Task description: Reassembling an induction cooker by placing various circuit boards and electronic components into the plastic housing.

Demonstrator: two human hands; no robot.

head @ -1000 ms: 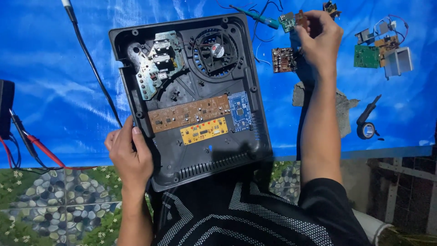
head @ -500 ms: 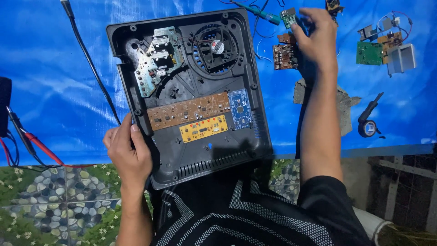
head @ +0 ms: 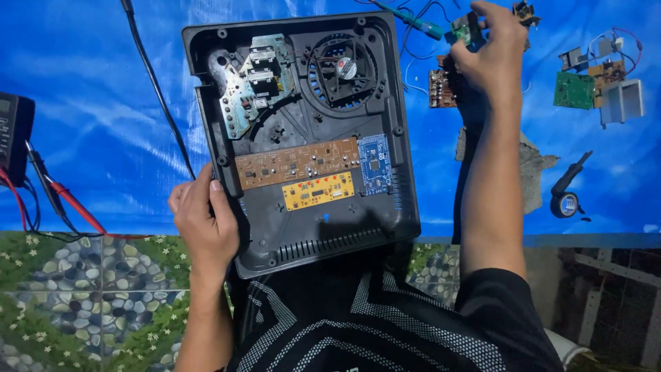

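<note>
1. Blue tarp (head: pixel 103 138) covers the work surface; a pebble-pattern floor (head: pixel 76 303) shows at the near edge.
2. Black open casing (head: pixel 303 138) lies on the tarp, tilted slightly, its near edge over the person's lap. Inside it: a round fan (head: pixel 344 69) at upper right, a metal-plated board (head: pixel 251 79) at upper left, a long brown board (head: pixel 296 164) across the middle, a yellow board (head: pixel 318 191) below that, and a blue board (head: pixel 374 164) to their right.
3. Right arm stretched forward along the casing's right side, forearm nearly straight. Right hand (head: pixel 490 48) is at the far edge of the tarp, fingers curled and pinched shut on a small green circuit board (head: pixel 463 31).
4. Left hand (head: pixel 203 224) is bent at the wrist, fingers wrapped and clamped on the casing's near-left edge, thumb lying on the rim.
5. A loose brown board (head: pixel 441 88) lies just below the right hand; more small boards (head: pixel 592 79) lie well to the right.
6. A roll of black tape (head: pixel 566 203) lies at right; red and black probe leads (head: pixel 51 196) at left.
</note>
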